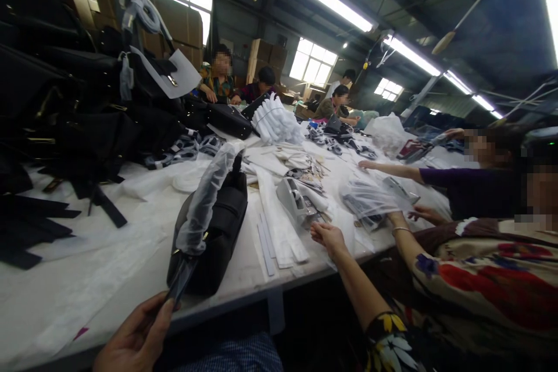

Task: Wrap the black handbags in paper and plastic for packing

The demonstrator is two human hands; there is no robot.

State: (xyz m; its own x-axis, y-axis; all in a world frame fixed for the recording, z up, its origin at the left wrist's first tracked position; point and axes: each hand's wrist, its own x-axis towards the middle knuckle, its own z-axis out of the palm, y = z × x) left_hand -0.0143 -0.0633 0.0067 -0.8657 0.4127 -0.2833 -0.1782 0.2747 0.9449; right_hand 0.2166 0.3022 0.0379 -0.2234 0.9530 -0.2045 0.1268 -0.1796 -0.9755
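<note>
A black handbag [220,232] stands on the table in front of me, its handle covered by a clear plastic sleeve [204,200]. My left hand [137,334] pinches the dark strap [182,279], which looks wrapped in clear film, at the near side of the bag. To the right, my right hand [329,238] has its fingers pressed together at the front end of a grey tape dispenser [291,200]. Whatever those fingertips hold is too small to make out.
Black bags [87,128] are piled high on the left. White paper strips [279,226] lie beside the dispenser, and a bundle of white rolls [276,119] lies farther back. Co-workers sit close on my right, one with a hand at a plastic-wrapped item [370,200].
</note>
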